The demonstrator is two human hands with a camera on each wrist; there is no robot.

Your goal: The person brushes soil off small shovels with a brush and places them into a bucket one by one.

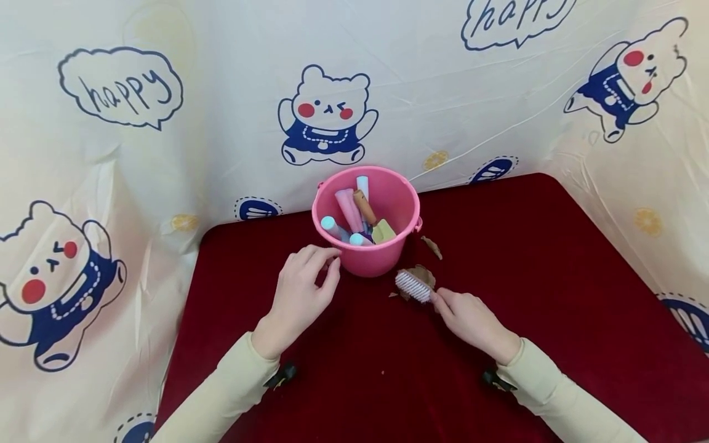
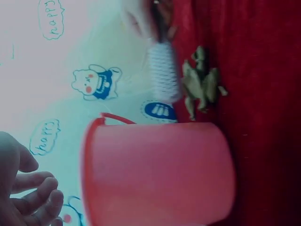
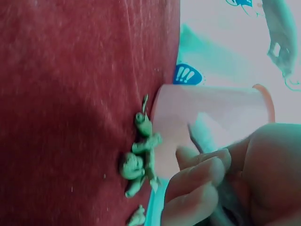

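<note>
A pink bucket (image 1: 382, 258) stands at the far middle of the table, with several pastel-handled tools (image 1: 350, 209) inside. My left hand (image 1: 301, 286) hovers at the bucket's near left rim, fingers loosely bent and holding nothing; in the left wrist view its fingers (image 2: 42, 202) show beside the rim. To the bucket's right, my right hand (image 1: 471, 323) grips a brush (image 1: 413, 287) with white bristles by its handle. Under and behind the brush lie brown, crumpled scraps (image 1: 425, 275) like dried leaves. The left wrist view shows the brush raised above these scraps (image 2: 202, 87).
A dark red cloth (image 1: 332, 375) covers the table. White printed curtains (image 1: 238, 123) hang along its back and sides. One separate brown scrap (image 1: 432, 247) lies just right of the bucket. A brown handle (image 1: 364, 206) and a light green tool head (image 1: 383, 231) stick up inside the bucket.
</note>
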